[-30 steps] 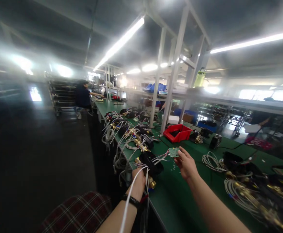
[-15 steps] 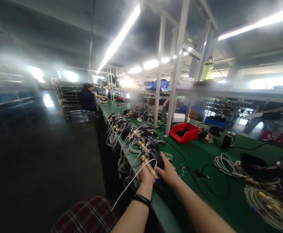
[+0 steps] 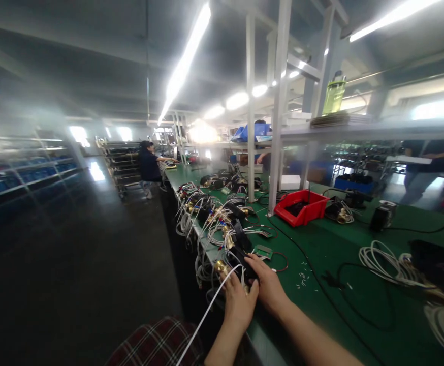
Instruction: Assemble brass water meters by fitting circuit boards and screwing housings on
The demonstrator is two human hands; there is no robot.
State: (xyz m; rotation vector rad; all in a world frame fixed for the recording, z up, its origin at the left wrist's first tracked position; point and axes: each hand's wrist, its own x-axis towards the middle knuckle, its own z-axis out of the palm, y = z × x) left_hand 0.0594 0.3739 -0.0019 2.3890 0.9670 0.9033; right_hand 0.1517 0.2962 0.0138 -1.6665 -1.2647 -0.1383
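Note:
Near the front edge of the green bench, both hands are on one valve assembly with a brass body and a black housing (image 3: 241, 256). My left hand (image 3: 239, 302) lies over the brass end (image 3: 221, 267), its fingers curled round it. My right hand (image 3: 270, 287) grips the black housing from the right. A white cable (image 3: 209, 307) runs from the assembly down past my left wrist. The underside of the assembly is hidden by my hands. Just beyond, similar brass and black assemblies (image 3: 210, 211) with coiled white cables line the bench edge.
A red bin (image 3: 302, 208) with dark parts stands by a white shelf post (image 3: 279, 112). Small white scraps (image 3: 304, 277), a black cable (image 3: 321, 295) and a green circuit board (image 3: 263, 251) lie on the bench. A co-worker (image 3: 149, 162) sits at the far left end.
My left hand has shifted from under the brass body to over its end. The assembly has come down lower among the others at the bench edge. The view has turned slightly left.

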